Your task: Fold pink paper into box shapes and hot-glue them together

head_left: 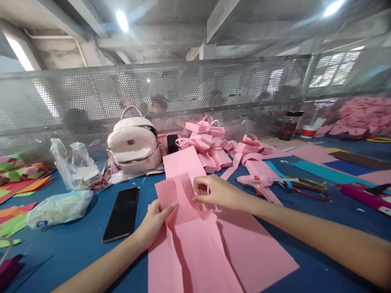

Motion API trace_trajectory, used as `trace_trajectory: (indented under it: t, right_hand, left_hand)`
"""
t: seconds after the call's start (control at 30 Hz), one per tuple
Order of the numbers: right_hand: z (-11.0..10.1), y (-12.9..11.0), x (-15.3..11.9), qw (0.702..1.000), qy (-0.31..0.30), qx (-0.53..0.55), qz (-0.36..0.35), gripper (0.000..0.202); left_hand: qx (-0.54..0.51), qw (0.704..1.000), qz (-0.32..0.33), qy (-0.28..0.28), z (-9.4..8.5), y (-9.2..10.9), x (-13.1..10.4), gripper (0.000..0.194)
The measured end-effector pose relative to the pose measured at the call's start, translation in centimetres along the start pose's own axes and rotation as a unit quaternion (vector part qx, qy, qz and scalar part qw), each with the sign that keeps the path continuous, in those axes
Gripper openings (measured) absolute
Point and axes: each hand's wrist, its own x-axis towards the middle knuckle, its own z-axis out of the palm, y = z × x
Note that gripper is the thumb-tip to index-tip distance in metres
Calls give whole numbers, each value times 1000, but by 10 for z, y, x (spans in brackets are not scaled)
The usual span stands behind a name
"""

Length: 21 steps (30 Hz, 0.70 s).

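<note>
At mid-frame, the left fingers point(167, 211) pinch pink paper point(185, 202) by its left side; right fingers point(202, 198) curl at its right, grip unclear.

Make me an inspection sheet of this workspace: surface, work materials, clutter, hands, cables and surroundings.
Surface: blue table, partly covered.
Work materials: pink sheet, creased, overlapping another pink sheet.
Clutter: black phone, filled plastic bag, pale backpack, pile of pink paper pieces, glue gun.
Hands: left hand holds the pink sheet; right hand is at its upper part, grip unclear.
Cables: nothing clearly seen.
Surroundings: perforated screen behind; ceiling lamps lit.
</note>
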Motion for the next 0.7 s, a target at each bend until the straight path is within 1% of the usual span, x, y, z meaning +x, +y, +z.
trace_trajectory:
  t: [0.03,0.1,0.2,0.3,0.47,0.6,0.7]
  right_hand:
    - [2,6,0,1000,13,21,7,22]
    - [9,16,-3,998,5,65,13,28]
    - [21,27,-10,993,-34,116,1,26]
    - [32,33,-14,988,-45,146,-15,23]
    - [45,42,-15,981,-34,188,-39,13]
    - [51,46,-18,982,-5,183,-45,14]
    - [52,45,-22,983,10,174,-55,11]
  left_hand:
    - [-11,1000,-5,2,0,0,0,46]
    - [-29,999,-12,5,0,1,0,47]
    - [-48,999,-19,-3,3,5,-1,46]
    - [-57,998,-27,-17,6,7,0,43]
    - [-47,998,-37,-22,6,1,2,38]
    - [-30,998,-47,-27,3,-5,3,34]
    - [-21,998,-54,-34,2,-7,2,36]
